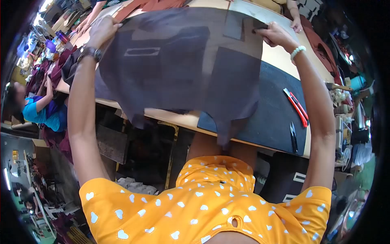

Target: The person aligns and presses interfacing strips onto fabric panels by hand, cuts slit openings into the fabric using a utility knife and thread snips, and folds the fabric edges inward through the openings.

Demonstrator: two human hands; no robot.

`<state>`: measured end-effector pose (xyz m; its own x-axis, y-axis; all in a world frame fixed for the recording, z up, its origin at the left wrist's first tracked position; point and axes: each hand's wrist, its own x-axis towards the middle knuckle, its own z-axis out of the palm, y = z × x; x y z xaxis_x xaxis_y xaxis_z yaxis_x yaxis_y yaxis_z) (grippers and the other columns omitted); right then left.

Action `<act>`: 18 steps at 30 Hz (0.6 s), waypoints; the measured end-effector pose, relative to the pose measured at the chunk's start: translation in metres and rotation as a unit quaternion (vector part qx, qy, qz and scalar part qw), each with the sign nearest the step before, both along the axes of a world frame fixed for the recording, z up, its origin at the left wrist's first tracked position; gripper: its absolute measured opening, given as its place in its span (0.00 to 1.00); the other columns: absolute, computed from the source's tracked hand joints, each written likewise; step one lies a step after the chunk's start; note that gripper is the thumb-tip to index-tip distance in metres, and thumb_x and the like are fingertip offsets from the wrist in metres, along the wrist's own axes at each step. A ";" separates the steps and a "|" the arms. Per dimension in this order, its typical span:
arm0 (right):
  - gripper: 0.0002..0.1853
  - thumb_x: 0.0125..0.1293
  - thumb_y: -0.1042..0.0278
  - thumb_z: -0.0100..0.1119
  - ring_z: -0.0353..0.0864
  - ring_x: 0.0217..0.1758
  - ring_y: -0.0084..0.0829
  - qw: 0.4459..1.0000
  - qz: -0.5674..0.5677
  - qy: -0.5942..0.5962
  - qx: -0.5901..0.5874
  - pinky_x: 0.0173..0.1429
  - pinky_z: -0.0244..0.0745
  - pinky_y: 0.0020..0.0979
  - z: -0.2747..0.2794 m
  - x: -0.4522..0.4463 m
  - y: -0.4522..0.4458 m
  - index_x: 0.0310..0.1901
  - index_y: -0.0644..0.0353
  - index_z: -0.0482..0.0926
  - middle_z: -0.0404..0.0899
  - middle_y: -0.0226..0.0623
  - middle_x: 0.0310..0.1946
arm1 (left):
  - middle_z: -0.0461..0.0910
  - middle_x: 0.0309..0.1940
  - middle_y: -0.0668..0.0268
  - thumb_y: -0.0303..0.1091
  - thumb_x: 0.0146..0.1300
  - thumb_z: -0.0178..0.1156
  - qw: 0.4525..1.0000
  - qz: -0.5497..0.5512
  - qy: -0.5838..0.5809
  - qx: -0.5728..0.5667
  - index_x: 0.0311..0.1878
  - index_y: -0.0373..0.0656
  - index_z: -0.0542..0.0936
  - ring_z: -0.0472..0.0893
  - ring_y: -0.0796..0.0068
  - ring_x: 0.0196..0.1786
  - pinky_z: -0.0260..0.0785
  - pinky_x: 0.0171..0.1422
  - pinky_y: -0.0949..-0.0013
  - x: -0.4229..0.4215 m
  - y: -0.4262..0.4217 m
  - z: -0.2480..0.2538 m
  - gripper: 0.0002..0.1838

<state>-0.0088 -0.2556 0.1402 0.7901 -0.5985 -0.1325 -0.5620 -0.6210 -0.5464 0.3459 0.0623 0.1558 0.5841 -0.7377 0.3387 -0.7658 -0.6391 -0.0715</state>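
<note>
A large dark purple-brown piece of fabric [166, 77] hangs spread out in front of me, its edges smeared by motion and looking partly see-through. It has a pale slot-like rectangle at its left and narrow tails along the bottom. My left hand [105, 30] is closed on its upper left corner. At the upper right corner, my right hand [278, 35] pinches the edge between thumb and fingers. The fabric hangs over the table and partly covers a dark cutting mat [270, 126].
On the mat's right lie a red utility knife [298, 109] and black thread snips [293, 137]. Rust-coloured cloth [319, 51] lies along the table's far right. People stand across the table; another person in blue [44, 110] is at left.
</note>
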 end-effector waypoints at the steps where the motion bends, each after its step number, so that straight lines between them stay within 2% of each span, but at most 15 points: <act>1: 0.14 0.63 0.64 0.55 0.72 0.17 0.18 0.995 -0.037 -0.074 0.048 0.22 0.67 0.21 -0.002 0.011 0.001 0.30 0.68 0.78 0.76 0.33 0.19 | 0.82 0.37 0.56 0.41 0.57 0.60 1.000 0.005 -0.012 -0.028 0.43 0.42 0.83 0.81 0.61 0.42 0.69 0.48 0.66 0.013 -0.007 -0.005 0.15; 2: 0.13 0.64 0.65 0.54 0.73 0.18 0.19 0.982 -0.074 -0.147 0.095 0.23 0.68 0.21 -0.010 0.024 -0.002 0.31 0.68 0.78 0.78 0.35 0.22 | 0.82 0.36 0.58 0.40 0.58 0.58 0.998 0.010 -0.025 -0.057 0.42 0.40 0.83 0.81 0.61 0.41 0.69 0.47 0.66 0.027 -0.015 -0.010 0.15; 3: 0.12 0.64 0.65 0.53 0.74 0.19 0.19 0.959 -0.111 -0.218 0.142 0.24 0.70 0.21 -0.016 0.038 -0.005 0.32 0.68 0.78 0.80 0.37 0.24 | 0.82 0.38 0.59 0.38 0.58 0.57 0.977 0.033 0.134 -0.162 0.43 0.40 0.83 0.81 0.62 0.42 0.69 0.48 0.68 0.056 -0.027 -0.013 0.15; 4: 0.11 0.63 0.72 0.52 0.76 0.23 0.16 0.918 -0.174 -0.285 0.216 0.27 0.71 0.20 -0.018 0.055 -0.010 0.43 0.69 0.77 0.83 0.37 0.35 | 0.82 0.40 0.60 0.35 0.57 0.56 0.920 0.053 0.287 -0.261 0.45 0.40 0.83 0.81 0.63 0.43 0.69 0.49 0.69 0.091 -0.039 -0.015 0.15; 5: 0.12 0.64 0.71 0.51 0.77 0.28 0.18 0.886 -0.164 -0.345 0.262 0.31 0.72 0.20 -0.017 0.070 -0.026 0.47 0.67 0.76 0.82 0.37 0.37 | 0.82 0.42 0.61 0.32 0.56 0.55 0.829 0.069 0.430 -0.351 0.46 0.40 0.83 0.80 0.65 0.44 0.69 0.50 0.70 0.114 -0.048 -0.015 0.15; 7: 0.15 0.68 0.68 0.47 0.79 0.38 0.22 0.805 -0.145 -0.457 0.350 0.41 0.73 0.21 -0.010 0.088 -0.041 0.53 0.63 0.73 0.82 0.36 0.42 | 0.79 0.33 0.64 0.47 0.65 0.52 0.836 0.052 0.305 -0.453 0.40 0.38 0.79 0.78 0.74 0.36 0.72 0.43 0.72 0.116 -0.063 0.003 0.20; 8: 0.16 0.66 0.60 0.51 0.79 0.42 0.30 0.753 -0.147 -0.528 0.363 0.45 0.73 0.30 0.002 0.091 -0.041 0.51 0.60 0.74 0.80 0.38 0.43 | 0.80 0.36 0.62 0.57 0.65 0.47 0.849 -0.006 0.226 -0.478 0.43 0.36 0.79 0.78 0.72 0.39 0.71 0.44 0.69 0.136 -0.071 0.013 0.28; 9: 0.18 0.64 0.53 0.54 0.79 0.45 0.39 0.696 -0.150 -0.595 0.374 0.49 0.74 0.40 0.019 0.091 -0.028 0.48 0.57 0.75 0.79 0.41 0.44 | 0.81 0.37 0.61 0.56 0.62 0.54 0.792 -0.081 0.199 -0.572 0.42 0.39 0.81 0.78 0.71 0.40 0.70 0.44 0.66 0.085 -0.065 0.032 0.26; 10: 0.18 0.64 0.52 0.53 0.79 0.43 0.35 0.683 0.010 -0.590 0.431 0.46 0.74 0.38 0.018 0.090 -0.052 0.47 0.58 0.75 0.80 0.38 0.39 | 0.81 0.35 0.62 0.52 0.60 0.57 0.789 -0.118 0.202 -0.568 0.41 0.40 0.82 0.78 0.72 0.40 0.70 0.43 0.67 0.077 -0.057 0.049 0.22; 11: 0.16 0.63 0.55 0.55 0.78 0.43 0.31 0.696 0.026 -0.660 0.282 0.49 0.73 0.37 0.033 0.085 -0.019 0.44 0.60 0.77 0.80 0.38 0.37 | 0.81 0.34 0.63 0.49 0.59 0.60 0.785 -0.155 0.206 -0.563 0.39 0.41 0.82 0.78 0.72 0.40 0.71 0.42 0.68 0.074 -0.053 0.059 0.19; 13: 0.13 0.60 0.64 0.59 0.78 0.44 0.32 0.686 -0.099 -0.671 0.264 0.50 0.73 0.37 0.047 0.076 -0.007 0.43 0.63 0.79 0.80 0.39 0.38 | 0.80 0.31 0.65 0.38 0.55 0.63 0.724 -0.202 0.257 -0.607 0.38 0.43 0.83 0.78 0.73 0.38 0.70 0.41 0.71 0.059 -0.043 0.071 0.11; 14: 0.13 0.60 0.65 0.59 0.78 0.45 0.31 0.695 -0.076 -0.676 0.232 0.51 0.72 0.38 0.043 0.071 0.004 0.43 0.63 0.79 0.80 0.39 0.39 | 0.80 0.33 0.65 0.31 0.53 0.60 0.723 -0.129 0.270 -0.623 0.39 0.44 0.82 0.77 0.73 0.38 0.70 0.41 0.73 0.042 -0.035 0.072 0.09; 16: 0.13 0.59 0.68 0.59 0.77 0.47 0.31 0.709 -0.030 -0.684 0.169 0.53 0.71 0.39 0.035 0.058 0.036 0.44 0.64 0.80 0.80 0.39 0.41 | 0.79 0.36 0.64 0.28 0.52 0.57 0.713 -0.173 0.245 -0.634 0.41 0.43 0.81 0.77 0.72 0.39 0.70 0.44 0.72 0.057 -0.021 0.054 0.12; 17: 0.16 0.59 0.64 0.60 0.76 0.49 0.30 0.743 -0.022 -0.654 0.141 0.57 0.67 0.39 0.027 0.053 0.042 0.46 0.65 0.80 0.80 0.38 0.42 | 0.79 0.38 0.63 0.27 0.52 0.56 0.706 -0.195 0.233 -0.639 0.42 0.42 0.80 0.77 0.72 0.40 0.71 0.45 0.72 0.066 -0.011 0.041 0.13; 18: 0.20 0.60 0.59 0.60 0.75 0.50 0.29 0.774 -0.014 -0.623 0.111 0.61 0.63 0.40 0.013 0.050 0.047 0.48 0.65 0.79 0.80 0.37 0.44 | 0.78 0.42 0.60 0.26 0.53 0.55 0.766 -0.204 0.226 -0.566 0.49 0.41 0.76 0.76 0.70 0.43 0.71 0.48 0.69 0.072 0.002 0.028 0.17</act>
<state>0.0412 -0.2081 0.1527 0.3752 -0.6897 0.6192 0.4750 -0.4306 -0.7674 0.4174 0.0648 0.1842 0.6288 -0.2738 0.7277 -0.7016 0.2037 0.6829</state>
